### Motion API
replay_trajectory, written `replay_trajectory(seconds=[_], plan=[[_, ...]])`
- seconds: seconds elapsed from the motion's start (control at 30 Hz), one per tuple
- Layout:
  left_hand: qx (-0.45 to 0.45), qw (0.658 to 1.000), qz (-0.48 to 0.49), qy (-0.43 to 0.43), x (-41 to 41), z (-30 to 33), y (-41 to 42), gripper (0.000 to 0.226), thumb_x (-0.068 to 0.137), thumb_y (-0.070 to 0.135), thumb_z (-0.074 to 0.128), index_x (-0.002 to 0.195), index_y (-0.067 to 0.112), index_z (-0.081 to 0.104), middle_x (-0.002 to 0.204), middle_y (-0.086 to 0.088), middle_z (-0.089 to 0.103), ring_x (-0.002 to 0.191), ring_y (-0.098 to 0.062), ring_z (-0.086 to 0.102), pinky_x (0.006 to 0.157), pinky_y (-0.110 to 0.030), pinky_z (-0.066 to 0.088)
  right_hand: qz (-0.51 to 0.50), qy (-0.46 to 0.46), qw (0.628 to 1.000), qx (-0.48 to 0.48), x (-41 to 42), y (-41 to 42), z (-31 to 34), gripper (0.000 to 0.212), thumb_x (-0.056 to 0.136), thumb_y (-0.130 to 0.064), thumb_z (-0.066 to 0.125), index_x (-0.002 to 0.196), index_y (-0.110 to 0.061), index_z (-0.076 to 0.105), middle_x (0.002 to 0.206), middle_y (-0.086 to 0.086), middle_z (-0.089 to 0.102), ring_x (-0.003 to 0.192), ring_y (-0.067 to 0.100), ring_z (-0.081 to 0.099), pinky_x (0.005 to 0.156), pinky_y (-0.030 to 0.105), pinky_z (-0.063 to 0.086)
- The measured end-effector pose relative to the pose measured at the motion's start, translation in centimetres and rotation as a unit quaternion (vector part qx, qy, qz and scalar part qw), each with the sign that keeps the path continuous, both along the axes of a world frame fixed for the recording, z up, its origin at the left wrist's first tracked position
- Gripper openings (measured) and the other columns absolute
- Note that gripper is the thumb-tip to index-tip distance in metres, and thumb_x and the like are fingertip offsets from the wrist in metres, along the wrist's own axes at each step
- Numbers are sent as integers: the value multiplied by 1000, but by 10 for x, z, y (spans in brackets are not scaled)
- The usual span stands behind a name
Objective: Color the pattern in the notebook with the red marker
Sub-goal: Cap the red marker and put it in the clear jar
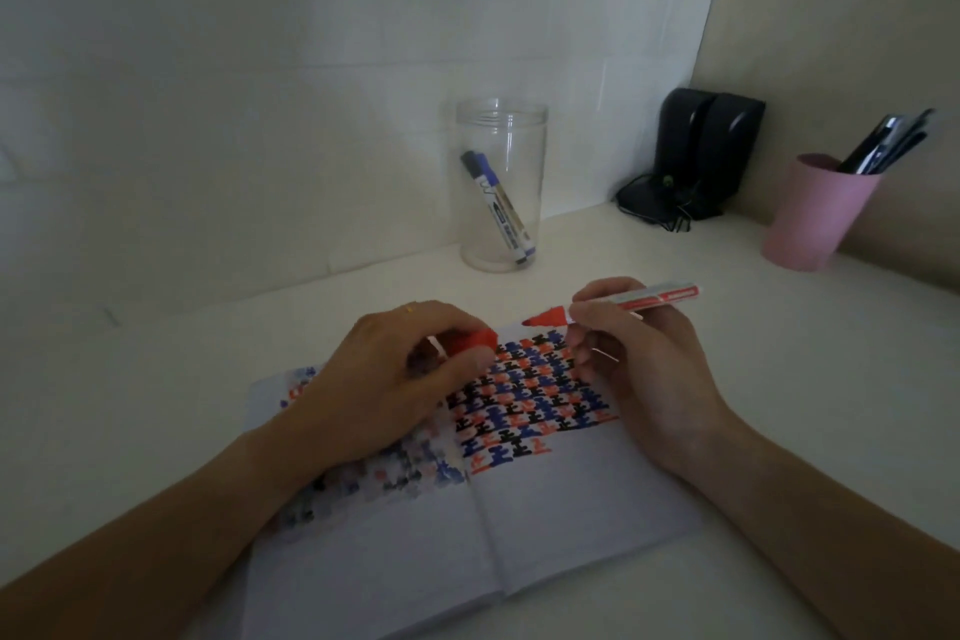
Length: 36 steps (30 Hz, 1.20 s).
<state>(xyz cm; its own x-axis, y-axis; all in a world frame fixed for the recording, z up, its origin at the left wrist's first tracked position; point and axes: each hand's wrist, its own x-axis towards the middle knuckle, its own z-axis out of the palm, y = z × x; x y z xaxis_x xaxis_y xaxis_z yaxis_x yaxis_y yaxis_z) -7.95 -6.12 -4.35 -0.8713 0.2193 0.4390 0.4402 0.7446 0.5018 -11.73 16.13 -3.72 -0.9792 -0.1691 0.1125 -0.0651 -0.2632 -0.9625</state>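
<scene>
Desk (727,379): we had a pale top running into a corner, light pretty dim.
Notebook (545,535): lay open at 6 o'clock, spine pointing roughly toward 12. The far half of the right page was filled with a red, blue and black pattern (524,395); the left page showed a paler, fuzzier version of it.
Jar (501,185): clear, at 12 o'clock from the notebook against the wall, with two markers (501,208) leaning inside, blue-capped as far as we could tell.
Speakers (709,148): two dark ones in the corner at about 1 o'clock, cables bunched at their base.
Pink cup (815,213): at 2 o'clock, full of dark pens.
Left hand (384,379): rested on the left page, fingers curled around the red cap (470,343), pinched between thumb and fingers.
Right hand (639,369): hovered over the right page's far edge, closed on the red marker (623,304).
Red marker: held nearly flat, tip toward 9 o'clock just past the notebook's top edge, tail toward 3. We couldn't tell if the tip touched paper.
</scene>
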Motion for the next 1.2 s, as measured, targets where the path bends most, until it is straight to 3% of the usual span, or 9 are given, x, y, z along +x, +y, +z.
replay_trajectory(seconds=[0.2,0.33,0.8,0.9,1.07,1.2], plan=[[39,998,49,-22,-2,-4,-4,25,93,36,66,118,34,69,112,24,69,106,5,62,90,-8,48,8,-1,999,-37,-2,3,0,17,91,-6,61,84,-12,75,70,11,75,60,18,68,58,26,52],[33,997,63,-36,-2,-4,-6,27,93,37,65,120,35,68,112,27,67,105,11,60,86,1,42,28,4,999,-25,-1,2,0,11,90,-5,63,92,-10,72,80,17,79,67,21,72,59,24,56],[30,999,20,-10,3,3,-3,27,92,36,66,119,35,69,103,26,67,102,4,62,84,-6,46,35,70,992,103,4,1,-4,15,80,-15,80,94,-10,80,90,12,81,82,23,77,67,28,57],[40,999,4,-3,6,5,-3,30,90,39,67,119,36,70,103,20,71,99,-2,66,85,-15,51,53,79,990,101,6,2,-3,24,75,-23,80,95,-10,82,88,11,82,79,20,76,67,25,57],[109,994,23,8,8,10,-4,30,78,41,77,106,31,75,92,14,78,89,-5,73,79,-22,59,62,83,991,85,5,3,-2,23,79,-25,81,95,-7,79,90,18,80,80,29,74,73,40,57],[123,992,-10,-10,9,15,0,20,82,38,72,98,27,78,86,12,79,82,-8,75,72,-18,58,74,97,990,73,4,12,1,25,77,-18,77,94,0,77,87,22,79,77,29,74,71,31,60]])
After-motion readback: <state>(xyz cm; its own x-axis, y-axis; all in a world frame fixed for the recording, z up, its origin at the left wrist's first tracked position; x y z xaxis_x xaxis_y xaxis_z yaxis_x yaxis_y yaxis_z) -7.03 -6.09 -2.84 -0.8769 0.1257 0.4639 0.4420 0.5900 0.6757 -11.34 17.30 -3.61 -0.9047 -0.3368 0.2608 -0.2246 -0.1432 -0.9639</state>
